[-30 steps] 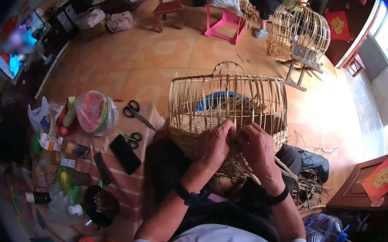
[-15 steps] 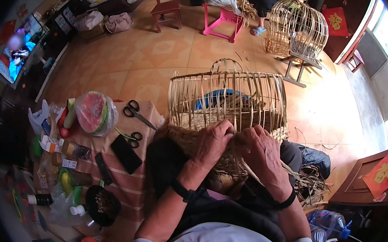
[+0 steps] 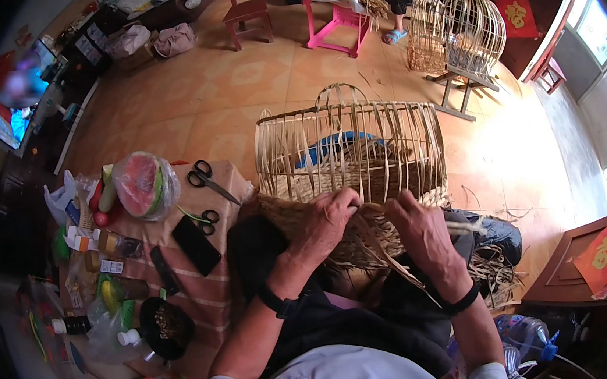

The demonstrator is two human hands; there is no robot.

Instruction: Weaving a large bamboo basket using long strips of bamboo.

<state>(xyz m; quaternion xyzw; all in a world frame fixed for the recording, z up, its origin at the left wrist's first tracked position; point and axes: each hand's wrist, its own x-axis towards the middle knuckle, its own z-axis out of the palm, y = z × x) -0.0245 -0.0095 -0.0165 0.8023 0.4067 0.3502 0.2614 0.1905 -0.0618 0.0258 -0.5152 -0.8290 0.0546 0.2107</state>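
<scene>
An unfinished bamboo cage [image 3: 348, 151] rests on the person's lap at centre, its woven base nearest. To its left, a cloth-covered counter [image 3: 214, 291] carries scissors [image 3: 208, 179] and a wrapped watermelon [image 3: 142, 186]. The left hand [image 3: 329, 220] presses the weave; the right hand [image 3: 417, 231] pinches a bamboo strip [image 3: 392, 258], hands slightly apart.
</scene>
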